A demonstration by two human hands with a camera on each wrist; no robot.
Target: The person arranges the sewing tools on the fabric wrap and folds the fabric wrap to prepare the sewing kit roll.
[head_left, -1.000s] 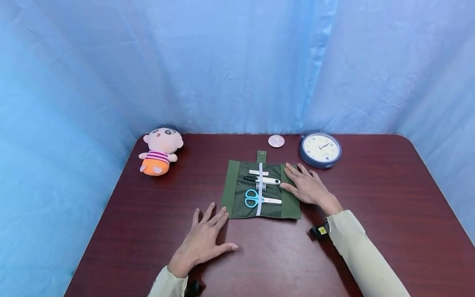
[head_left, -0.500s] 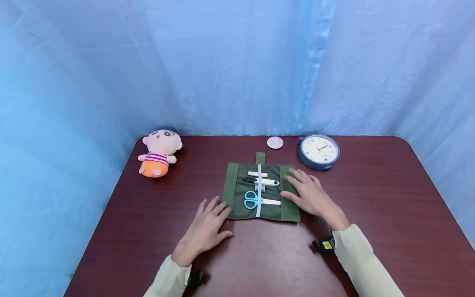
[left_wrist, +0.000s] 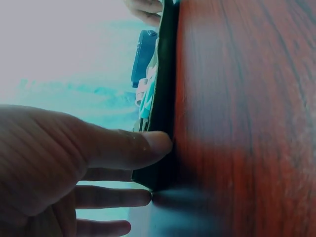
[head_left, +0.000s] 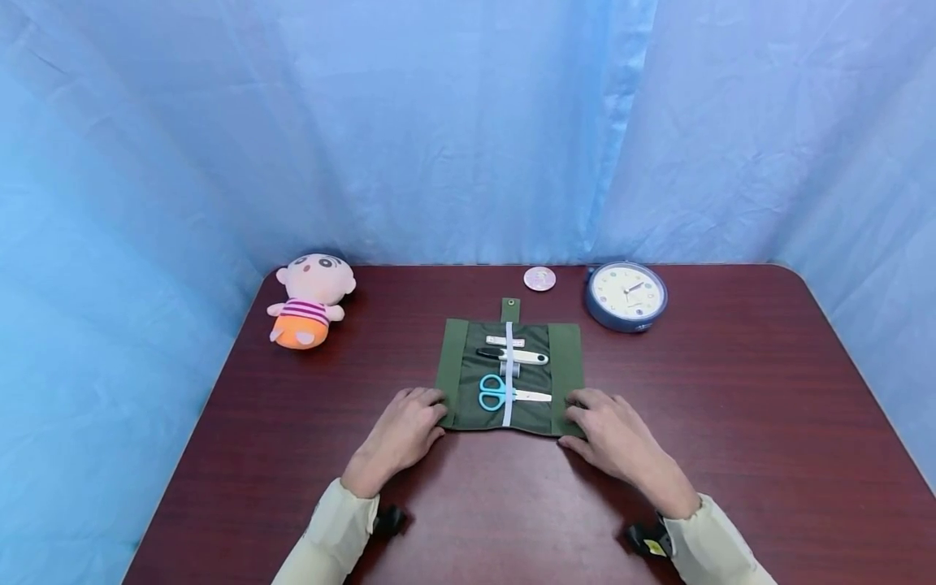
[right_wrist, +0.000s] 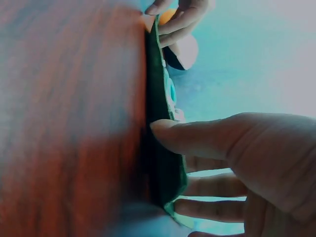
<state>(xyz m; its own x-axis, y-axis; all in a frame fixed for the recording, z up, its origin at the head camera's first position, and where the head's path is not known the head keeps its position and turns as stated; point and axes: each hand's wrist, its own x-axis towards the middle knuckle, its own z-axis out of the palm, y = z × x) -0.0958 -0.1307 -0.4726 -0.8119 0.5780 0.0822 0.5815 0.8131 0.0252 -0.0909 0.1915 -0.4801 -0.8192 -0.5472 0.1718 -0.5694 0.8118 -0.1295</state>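
A dark green fabric sewing kit pouch (head_left: 566, 366) lies unfolded on the table. Under its white elastic band (head_left: 508, 406) sit light-blue-handled scissors (head_left: 491, 393), a white tool with a black tip (head_left: 530, 357), a small grey piece (head_left: 515, 370) and a pale strip (head_left: 496, 341). My left hand (head_left: 400, 432) pinches the pouch's near left corner; in the left wrist view, its thumb (left_wrist: 148, 148) lies against the near edge. At the near right corner my right hand (head_left: 614, 435) grips the pouch, its thumb (right_wrist: 173, 134) on the near edge. The near edge appears slightly raised.
A plush doll (head_left: 305, 305) lies at the table's far left. Toward the back right stands a blue round clock (head_left: 627, 294), with a small pale disc (head_left: 539, 279) left of it. Blue curtains (head_left: 439, 146) hang behind the dark red wooden table (head_left: 497, 512).
My right hand has slid from the pouch's right flap toward me to the near right corner. My left hand has gone from flat fingers to pinching the near left corner.
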